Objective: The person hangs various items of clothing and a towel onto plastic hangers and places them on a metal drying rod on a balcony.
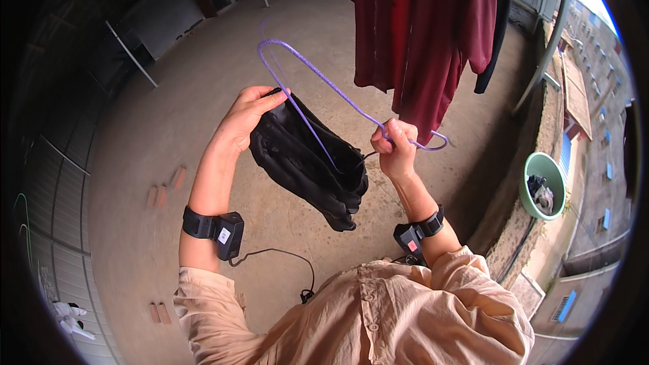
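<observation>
My right hand (pixel 397 148) grips a purple clothes hanger (pixel 324 80) at the neck below its hook, which points to the right. A black garment (pixel 304 162) hangs beneath my left hand (pixel 253 114), pinched at its upper edge between thumb and fingers. One bar of the hanger runs down across the opening of the cloth, and its lower corner lies inside that opening. The hanger's other rounded corner sticks out free above my left hand. A thin black strap or cord leads from the cloth toward my right hand; I cannot tell whether it is held.
Maroon clothing (pixel 416 35) hangs ahead, with a dark garment (pixel 496 25) behind it. A green basin (pixel 527 197) with some cloth inside stands on the ledge (pixel 507 248) at the right. Several bricks (pixel 161 196) lie on the concrete floor (pixel 203 76). A cable (pixel 284 250) hangs near my left forearm.
</observation>
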`<state>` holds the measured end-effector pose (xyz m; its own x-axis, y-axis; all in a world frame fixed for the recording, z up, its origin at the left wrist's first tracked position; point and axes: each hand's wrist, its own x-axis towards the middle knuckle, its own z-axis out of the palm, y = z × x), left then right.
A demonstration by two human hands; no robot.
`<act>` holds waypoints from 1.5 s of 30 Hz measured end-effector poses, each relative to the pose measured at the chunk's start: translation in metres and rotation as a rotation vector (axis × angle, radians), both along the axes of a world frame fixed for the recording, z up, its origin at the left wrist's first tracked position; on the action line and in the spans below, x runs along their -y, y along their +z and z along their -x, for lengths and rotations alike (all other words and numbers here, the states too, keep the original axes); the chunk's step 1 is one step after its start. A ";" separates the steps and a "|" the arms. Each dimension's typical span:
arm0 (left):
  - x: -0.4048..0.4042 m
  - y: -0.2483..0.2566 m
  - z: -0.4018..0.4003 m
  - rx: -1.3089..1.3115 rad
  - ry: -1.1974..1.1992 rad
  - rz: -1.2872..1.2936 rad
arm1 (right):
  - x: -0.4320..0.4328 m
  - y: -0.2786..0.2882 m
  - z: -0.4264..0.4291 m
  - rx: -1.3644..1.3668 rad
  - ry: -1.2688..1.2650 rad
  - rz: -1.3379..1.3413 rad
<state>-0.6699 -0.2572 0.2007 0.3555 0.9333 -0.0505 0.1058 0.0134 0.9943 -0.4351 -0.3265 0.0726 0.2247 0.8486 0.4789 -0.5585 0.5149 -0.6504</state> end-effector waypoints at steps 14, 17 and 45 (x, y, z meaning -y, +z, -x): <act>-0.012 -0.077 0.051 -0.658 0.206 -0.421 | -0.028 0.018 -0.031 1.253 0.171 0.122; 0.000 -0.061 0.033 -1.052 0.236 -0.675 | -0.031 0.039 -0.014 1.332 0.265 0.074; 0.007 -0.079 -0.001 -0.561 0.009 -0.681 | -0.037 0.005 -0.084 1.058 0.640 0.848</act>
